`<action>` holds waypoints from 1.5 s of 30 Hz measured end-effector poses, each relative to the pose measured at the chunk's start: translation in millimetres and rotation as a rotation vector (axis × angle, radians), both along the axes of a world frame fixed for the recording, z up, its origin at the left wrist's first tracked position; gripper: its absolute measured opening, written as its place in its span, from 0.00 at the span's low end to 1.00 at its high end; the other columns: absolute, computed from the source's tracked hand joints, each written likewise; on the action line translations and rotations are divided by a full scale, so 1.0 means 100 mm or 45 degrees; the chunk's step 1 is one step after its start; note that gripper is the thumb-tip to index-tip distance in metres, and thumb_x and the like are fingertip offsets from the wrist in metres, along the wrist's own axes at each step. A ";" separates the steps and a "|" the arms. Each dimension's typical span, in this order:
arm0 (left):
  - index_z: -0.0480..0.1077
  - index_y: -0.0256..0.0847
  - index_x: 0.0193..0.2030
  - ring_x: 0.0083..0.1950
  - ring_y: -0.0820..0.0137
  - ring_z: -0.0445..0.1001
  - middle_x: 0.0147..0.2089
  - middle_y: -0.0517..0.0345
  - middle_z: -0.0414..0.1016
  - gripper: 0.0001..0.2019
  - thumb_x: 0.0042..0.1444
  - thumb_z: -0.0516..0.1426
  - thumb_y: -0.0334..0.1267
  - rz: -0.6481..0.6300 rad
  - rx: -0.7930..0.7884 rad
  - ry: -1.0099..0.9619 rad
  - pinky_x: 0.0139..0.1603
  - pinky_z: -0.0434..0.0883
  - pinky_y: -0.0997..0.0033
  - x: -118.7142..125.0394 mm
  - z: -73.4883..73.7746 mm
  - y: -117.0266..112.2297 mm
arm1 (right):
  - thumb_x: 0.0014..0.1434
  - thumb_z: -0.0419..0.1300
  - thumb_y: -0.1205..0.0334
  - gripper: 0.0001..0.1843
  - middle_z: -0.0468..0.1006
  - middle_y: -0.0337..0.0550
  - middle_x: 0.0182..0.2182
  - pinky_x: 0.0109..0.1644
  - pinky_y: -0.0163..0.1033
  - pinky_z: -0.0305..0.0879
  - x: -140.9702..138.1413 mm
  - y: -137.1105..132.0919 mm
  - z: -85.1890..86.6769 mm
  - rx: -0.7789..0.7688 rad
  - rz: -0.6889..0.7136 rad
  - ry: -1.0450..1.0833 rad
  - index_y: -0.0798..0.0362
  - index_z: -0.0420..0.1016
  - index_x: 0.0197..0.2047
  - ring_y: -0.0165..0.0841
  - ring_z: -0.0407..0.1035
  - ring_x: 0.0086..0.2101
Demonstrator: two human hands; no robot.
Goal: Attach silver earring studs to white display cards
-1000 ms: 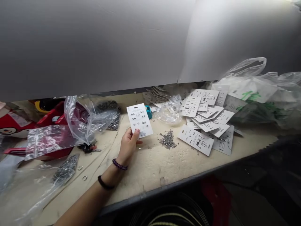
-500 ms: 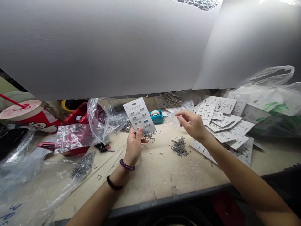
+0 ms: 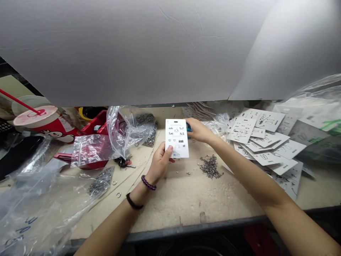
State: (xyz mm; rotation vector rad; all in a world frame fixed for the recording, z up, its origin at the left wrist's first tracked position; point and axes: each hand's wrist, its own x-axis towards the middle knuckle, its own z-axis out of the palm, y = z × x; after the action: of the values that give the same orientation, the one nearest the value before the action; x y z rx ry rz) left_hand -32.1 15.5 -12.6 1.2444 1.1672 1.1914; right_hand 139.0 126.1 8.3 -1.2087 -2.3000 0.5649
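Observation:
My left hand point(image 3: 160, 163) pinches the lower edge of a white printed card point(image 3: 176, 138) and holds it upright above the beige table point(image 3: 170, 199). My right hand point(image 3: 198, 130) reaches behind the card's right edge, at the teal tape dispenser point(image 3: 188, 128); its fingers are mostly hidden by the card. A small heap of grey metal hooks point(image 3: 211, 167) lies just right of the card. Two bracelets ring my left wrist.
Several white cards point(image 3: 263, 142) lie fanned at the right, with plastic bags point(image 3: 317, 106) beyond. Clear bags point(image 3: 125, 131) and a zip bag point(image 3: 89, 151) cover red boxes at the left. A red paper cup with straw point(image 3: 39, 122) stands far left. Grey board point(image 3: 133, 49) overhangs.
My right hand entered the view and has moved left behind the card. My left hand turned the card more upright, its printed side toward me. The view shifted left.

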 end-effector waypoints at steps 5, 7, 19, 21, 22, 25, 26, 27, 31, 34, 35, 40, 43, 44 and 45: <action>0.64 0.37 0.40 0.34 0.73 0.68 0.37 0.54 0.69 0.15 0.56 0.49 0.48 -0.112 0.087 0.108 0.28 0.69 0.76 0.02 0.01 -0.06 | 0.60 0.48 0.58 0.14 0.69 0.48 0.46 0.47 0.46 0.65 0.03 -0.36 0.06 -0.160 -0.296 0.690 0.53 0.65 0.47 0.36 0.64 0.46; 0.64 0.37 0.39 0.34 0.72 0.68 0.37 0.54 0.69 0.15 0.56 0.49 0.48 -0.111 0.094 0.121 0.28 0.70 0.75 0.04 0.02 -0.09 | 0.60 0.47 0.55 0.15 0.71 0.48 0.43 0.40 0.42 0.68 0.02 -0.64 0.05 -0.533 -0.196 0.925 0.53 0.65 0.45 0.34 0.67 0.41; 0.63 0.37 0.39 0.30 0.71 0.69 0.37 0.54 0.72 0.14 0.54 0.52 0.47 -0.046 -0.004 0.299 0.28 0.67 0.73 0.14 -0.03 -0.16 | 0.50 0.59 0.55 0.15 0.74 0.44 0.37 0.32 0.36 0.69 -0.20 -1.22 -0.21 -0.865 -0.302 1.193 0.55 0.68 0.39 0.31 0.69 0.33; 0.63 0.38 0.40 0.30 0.71 0.68 0.37 0.55 0.72 0.15 0.54 0.52 0.48 -0.035 0.002 0.335 0.28 0.66 0.73 0.16 -0.06 -0.18 | 0.50 0.59 0.54 0.15 0.74 0.44 0.34 0.28 0.35 0.68 -0.20 -1.23 -0.23 -0.868 -0.343 1.172 0.55 0.67 0.37 0.29 0.68 0.29; 0.63 0.38 0.40 0.30 0.71 0.68 0.36 0.55 0.72 0.15 0.54 0.52 0.48 -0.026 0.006 0.355 0.28 0.66 0.73 0.17 -0.06 -0.18 | 0.50 0.59 0.54 0.15 0.74 0.43 0.33 0.26 0.34 0.67 -0.20 -1.23 -0.24 -0.878 -0.359 1.169 0.55 0.67 0.37 0.27 0.67 0.26; 0.64 0.39 0.41 0.30 0.69 0.69 0.36 0.54 0.73 0.15 0.55 0.50 0.48 -0.083 0.019 0.445 0.29 0.65 0.71 0.17 -0.04 -0.17 | 0.50 0.59 0.55 0.14 0.74 0.41 0.30 0.22 0.33 0.64 -0.18 -1.22 -0.24 -0.878 -0.423 1.137 0.55 0.66 0.36 0.25 0.63 0.21; 0.65 0.39 0.41 0.31 0.68 0.70 0.36 0.53 0.73 0.15 0.55 0.50 0.48 -0.148 0.033 0.500 0.30 0.65 0.71 0.14 -0.01 -0.16 | 0.49 0.59 0.56 0.13 0.74 0.41 0.29 0.22 0.33 0.63 -0.16 -1.22 -0.23 -0.853 -0.436 1.112 0.55 0.66 0.36 0.26 0.64 0.21; 0.66 0.39 0.40 0.31 0.67 0.70 0.36 0.53 0.74 0.15 0.55 0.50 0.49 -0.225 0.061 0.573 0.30 0.64 0.71 0.10 0.03 -0.15 | 0.49 0.58 0.57 0.13 0.74 0.41 0.29 0.22 0.33 0.64 -0.13 -1.23 -0.21 -0.832 -0.426 1.074 0.55 0.67 0.36 0.27 0.65 0.22; 0.70 0.41 0.38 0.34 0.64 0.70 0.36 0.53 0.74 0.17 0.54 0.48 0.50 -0.264 0.323 0.888 0.33 0.64 0.70 -0.17 0.22 -0.06 | 0.51 0.57 0.60 0.12 0.76 0.43 0.34 0.28 0.35 0.67 0.11 -1.36 -0.10 -0.926 -0.159 0.799 0.55 0.68 0.40 0.34 0.71 0.32; 0.69 0.39 0.36 0.35 0.65 0.70 0.36 0.53 0.74 0.17 0.56 0.44 0.46 0.052 0.390 0.944 0.34 0.64 0.70 -0.37 0.33 0.03 | 0.54 0.55 0.59 0.14 0.76 0.44 0.35 0.30 0.38 0.68 0.32 -1.52 -0.04 -0.768 -0.085 0.404 0.52 0.69 0.44 0.35 0.72 0.32; 0.69 0.39 0.35 0.35 0.66 0.70 0.36 0.53 0.74 0.16 0.56 0.44 0.44 0.136 0.377 0.973 0.34 0.65 0.70 -0.41 0.35 0.07 | 0.54 0.55 0.57 0.15 0.76 0.45 0.35 0.29 0.40 0.67 0.37 -1.54 -0.03 -0.598 -0.137 0.249 0.52 0.69 0.44 0.36 0.72 0.31; 0.70 0.39 0.40 0.43 0.64 0.69 0.42 0.52 0.72 0.17 0.57 0.43 0.42 -0.027 0.364 1.336 0.42 0.64 0.67 -0.41 0.49 0.58 | 0.58 0.50 0.53 0.18 0.75 0.50 0.39 0.32 0.43 0.68 0.40 -1.10 0.12 0.085 -0.263 -0.109 0.56 0.70 0.45 0.40 0.70 0.38; 0.68 0.38 0.46 0.50 0.60 0.64 0.48 0.48 0.69 0.20 0.58 0.40 0.41 -0.310 0.332 1.599 0.49 0.61 0.64 -0.32 0.54 1.02 | 0.53 0.57 0.56 0.29 0.64 0.53 0.53 0.48 0.49 0.64 0.21 -0.53 0.15 0.199 -0.157 -0.171 0.56 0.59 0.57 0.44 0.59 0.52; 0.69 0.37 0.45 0.48 0.59 0.65 0.46 0.46 0.70 0.20 0.57 0.41 0.42 -0.398 0.296 1.622 0.48 0.61 0.63 -0.30 0.55 1.15 | 0.51 0.60 0.57 0.34 0.60 0.54 0.56 0.53 0.49 0.60 0.13 -0.36 0.14 0.182 -0.109 -0.205 0.57 0.56 0.59 0.45 0.55 0.55; 0.70 0.36 0.43 0.45 0.60 0.67 0.43 0.47 0.72 0.20 0.56 0.43 0.43 -0.473 0.270 1.632 0.45 0.62 0.65 -0.28 0.57 1.25 | 0.49 0.61 0.59 0.37 0.58 0.56 0.57 0.56 0.49 0.57 0.05 -0.23 0.12 0.146 -0.089 -0.233 0.59 0.54 0.60 0.46 0.53 0.56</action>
State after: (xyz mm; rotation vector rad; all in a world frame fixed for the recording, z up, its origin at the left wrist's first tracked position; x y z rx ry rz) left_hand -60.1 140.8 44.1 2.3902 1.5599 0.1154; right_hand 144.3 103.5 20.3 -1.3269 -2.3929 0.3041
